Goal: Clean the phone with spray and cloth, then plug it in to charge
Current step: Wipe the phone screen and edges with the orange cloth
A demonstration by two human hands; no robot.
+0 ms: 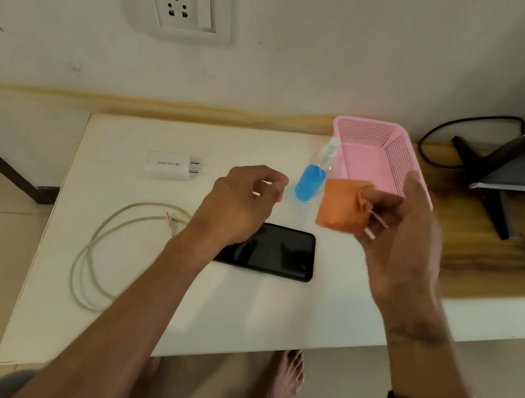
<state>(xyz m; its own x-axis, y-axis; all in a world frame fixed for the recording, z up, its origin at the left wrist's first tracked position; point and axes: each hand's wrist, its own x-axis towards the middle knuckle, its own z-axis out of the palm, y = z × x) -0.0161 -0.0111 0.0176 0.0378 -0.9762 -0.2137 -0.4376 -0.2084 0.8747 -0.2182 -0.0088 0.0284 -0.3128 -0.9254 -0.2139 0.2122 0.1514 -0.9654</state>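
A black phone (pixel 275 250) lies flat, screen up, in the middle of the white table (pixel 237 305). My right hand (pixel 400 234) holds a small orange cloth (pixel 339 204) above the table, right of the phone. Just behind the cloth stands a clear spray bottle (pixel 313 176) with blue liquid. My left hand (pixel 243 202) hovers above the phone's left end, fingers loosely curled and empty. A white charger adapter (pixel 171 165) lies at the back left. A pale cable (pixel 108 250) is coiled to the left of the phone.
A pink perforated basket (pixel 378 152) sits at the back right beside the bottle. A wall socket with a switch (pixel 182 3) is above the table. A dark monitor stand (pixel 486 186) and black cord rest on the wooden ledge (pixel 486 255) to the right.
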